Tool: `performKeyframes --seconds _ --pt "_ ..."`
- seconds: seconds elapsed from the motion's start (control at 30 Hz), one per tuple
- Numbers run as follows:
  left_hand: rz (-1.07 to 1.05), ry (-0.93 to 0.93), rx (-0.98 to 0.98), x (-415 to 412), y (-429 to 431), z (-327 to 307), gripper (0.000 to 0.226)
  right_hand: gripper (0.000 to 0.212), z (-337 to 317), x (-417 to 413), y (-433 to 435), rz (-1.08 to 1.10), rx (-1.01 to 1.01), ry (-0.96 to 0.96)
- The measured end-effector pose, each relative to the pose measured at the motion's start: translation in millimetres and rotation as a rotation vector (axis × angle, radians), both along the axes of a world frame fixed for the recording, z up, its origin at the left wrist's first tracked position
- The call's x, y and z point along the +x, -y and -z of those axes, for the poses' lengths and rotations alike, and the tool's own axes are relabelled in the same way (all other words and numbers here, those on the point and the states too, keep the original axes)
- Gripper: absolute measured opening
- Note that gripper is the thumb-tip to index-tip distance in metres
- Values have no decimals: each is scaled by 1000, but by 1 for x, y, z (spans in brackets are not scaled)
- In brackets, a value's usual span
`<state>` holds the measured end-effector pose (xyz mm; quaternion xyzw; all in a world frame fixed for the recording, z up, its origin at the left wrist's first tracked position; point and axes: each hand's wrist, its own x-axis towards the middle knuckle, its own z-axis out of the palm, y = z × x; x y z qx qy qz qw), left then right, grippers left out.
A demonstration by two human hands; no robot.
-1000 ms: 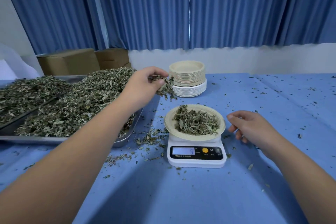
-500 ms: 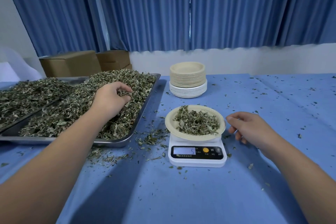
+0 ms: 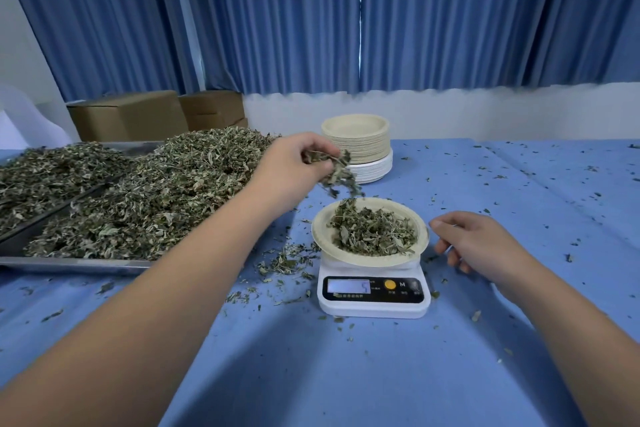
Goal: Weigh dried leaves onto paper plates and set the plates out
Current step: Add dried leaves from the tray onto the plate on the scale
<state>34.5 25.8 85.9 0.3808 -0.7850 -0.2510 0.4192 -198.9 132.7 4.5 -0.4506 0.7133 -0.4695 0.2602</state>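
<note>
Now: topping up the plate

Pinching a tuft of dried leaves [image 3: 337, 174] in left grip [image 3: 294, 170], above paper plate [image 3: 319, 230] on scale [image 3: 374, 303], toward near edge of desk [image 3: 346, 374], so bits drop in. Hovering right grip [image 3: 481, 246] loosely spread beside plate rim, probably ready to lift.

We have one view, from a wide-angle camera worn on the head. It looks forward and down over the counter [image 3: 346, 378], facing the curtains [image 3: 433, 17] behind the scale [image 3: 373, 303]. The scale sits close, just right of centre and within arm's reach. Our left hand [image 3: 294, 168], pinching leaves [image 3: 337, 173], hangs just behind and left of the scale, and our right hand [image 3: 476, 244] is just right of it. Both forearms run in from the bottom edge.
</note>
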Motion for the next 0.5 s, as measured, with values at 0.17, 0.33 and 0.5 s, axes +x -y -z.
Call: performKeyframes --seconds 0.17,0.33,0.5 --pt "125 159 50 -30 -3 19 24 14 1 -2 1 2 -4 6" --pt "73 174 -14 -36 -2 29 27 14 3 -3 4 1 -6 -5" --pt "5 78 -81 -30 2 32 23 15 3 -3 4 -2 -5 -17"
